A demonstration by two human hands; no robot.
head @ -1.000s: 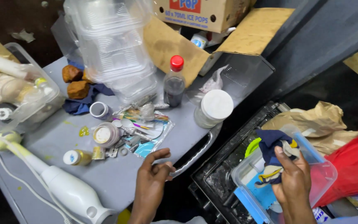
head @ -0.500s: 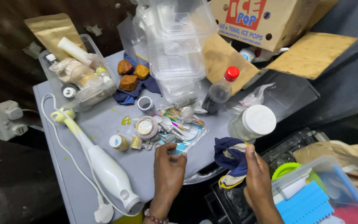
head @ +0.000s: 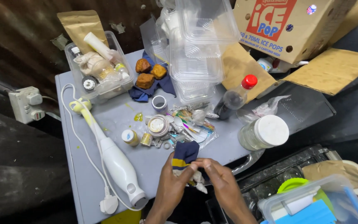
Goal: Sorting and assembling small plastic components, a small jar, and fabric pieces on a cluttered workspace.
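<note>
My left hand (head: 171, 187) and my right hand (head: 223, 187) meet at the near edge of the grey table (head: 83, 166), both pinching a dark blue sock with a yellow stripe (head: 185, 154). The sock's pale end hangs between my fingers. Just beyond it lies a heap of small wrappers and lids (head: 179, 126). A white hand blender (head: 114, 161) with its cord and plug lies to the left of my left hand.
On the table stand a white-lidded jar (head: 264, 132), a red-capped bottle (head: 237, 95), stacked clear plastic boxes (head: 197, 49), brown cakes on a blue cloth (head: 148, 74) and a clear tub of items (head: 96, 68). A cardboard box (head: 291, 25) sits behind. A black crate (head: 270, 182) is lower right.
My right hand has brought the blue cloth up from beside the crate onto the table edge, and my left hand has come across to grip it too. The view has shifted left.
</note>
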